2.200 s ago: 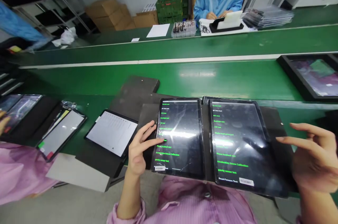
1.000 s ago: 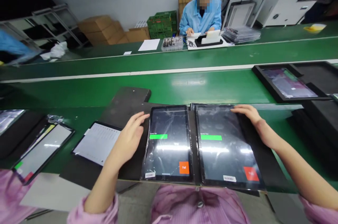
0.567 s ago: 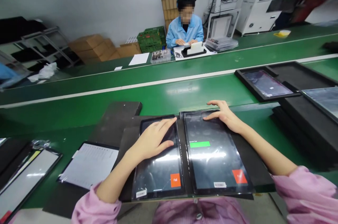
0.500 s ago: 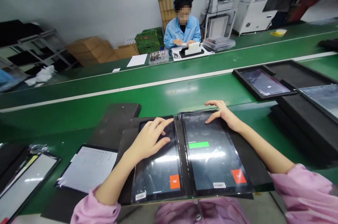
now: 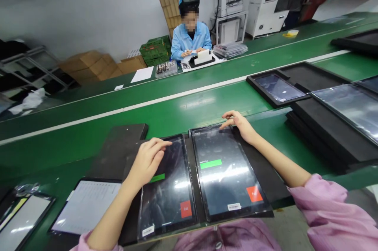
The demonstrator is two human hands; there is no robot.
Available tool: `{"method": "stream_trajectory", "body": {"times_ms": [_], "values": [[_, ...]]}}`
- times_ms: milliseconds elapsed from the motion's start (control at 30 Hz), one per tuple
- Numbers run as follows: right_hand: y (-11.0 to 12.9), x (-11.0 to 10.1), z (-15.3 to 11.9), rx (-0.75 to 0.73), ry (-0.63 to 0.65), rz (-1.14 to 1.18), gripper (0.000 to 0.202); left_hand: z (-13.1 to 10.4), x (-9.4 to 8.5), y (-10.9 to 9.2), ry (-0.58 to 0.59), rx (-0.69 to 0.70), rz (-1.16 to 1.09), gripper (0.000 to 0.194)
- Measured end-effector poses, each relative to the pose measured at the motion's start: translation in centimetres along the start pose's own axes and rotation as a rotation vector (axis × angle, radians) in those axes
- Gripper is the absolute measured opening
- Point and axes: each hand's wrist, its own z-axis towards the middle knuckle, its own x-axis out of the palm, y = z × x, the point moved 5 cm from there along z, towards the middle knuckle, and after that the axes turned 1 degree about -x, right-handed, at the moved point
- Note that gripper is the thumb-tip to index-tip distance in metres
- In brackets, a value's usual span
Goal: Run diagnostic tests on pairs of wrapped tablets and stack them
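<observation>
Two tablets lie side by side on black foam pads in front of me. The left tablet point(image 5: 168, 199) shows a green bar, partly behind my hand, and a red Fail box. Over its upper left part is my left hand point(image 5: 149, 160), fingers stretched out and holding nothing. A green bar and a red Fail box also show on the right tablet point(image 5: 227, 176). At its top right edge my right hand point(image 5: 238, 125) has its fingers apart, with nothing in them. Whether the fingertips touch either screen, I cannot tell.
Another tablet point(image 5: 85, 205) with a pale lit screen lies at the left. On the right are a framed tablet point(image 5: 277, 87) and a stack of black foam trays point(image 5: 333, 136). A person point(image 5: 191, 38) in blue sits across the green bench point(image 5: 165, 113).
My left hand has shifted left from the left tablet's top right area, and a green bar now shows there. My right hand has moved up toward the right tablet's top edge.
</observation>
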Motion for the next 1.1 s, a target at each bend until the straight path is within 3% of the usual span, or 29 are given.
{"method": "stream_trajectory", "body": {"times_ms": [167,300,367,500,633,700,800,933,1100], "values": [[0.6,0.2,0.0,-0.071,0.029,-0.032,0.084,0.6,1.0,1.4,-0.003,-0.137,0.194,0.060],[0.8,0.2,-0.1,-0.083,0.013,-0.087,0.084,1.9,0.5,1.0,-0.066,-0.173,0.114,0.069],[0.8,0.1,-0.1,-0.072,-0.005,-0.124,0.081,3.2,0.6,1.0,0.025,-0.265,0.033,0.068],[0.8,0.3,-0.2,-0.074,0.067,-0.051,0.079,5.9,2.0,1.4,0.378,-0.440,-0.048,0.066],[0.2,-0.5,0.0,-0.005,-0.028,0.020,0.084,8.1,2.6,1.4,0.583,-0.391,-0.078,0.062],[0.1,-0.7,0.1,0.021,-0.086,0.004,0.086,8.7,2.2,1.5,0.653,-0.370,-0.090,0.063],[0.4,-0.4,0.3,-0.012,-0.053,-0.024,0.086,9.1,0.8,1.5,0.733,-0.331,-0.150,0.068],[0.7,-0.1,0.3,-0.066,0.003,-0.027,0.089,9.0,-0.8,1.4,0.771,-0.262,-0.268,0.062],[0.0,-0.3,0.5,-0.059,-0.027,-0.058,0.085,9.0,-1.0,1.3,0.770,-0.225,-0.242,0.061]]}}
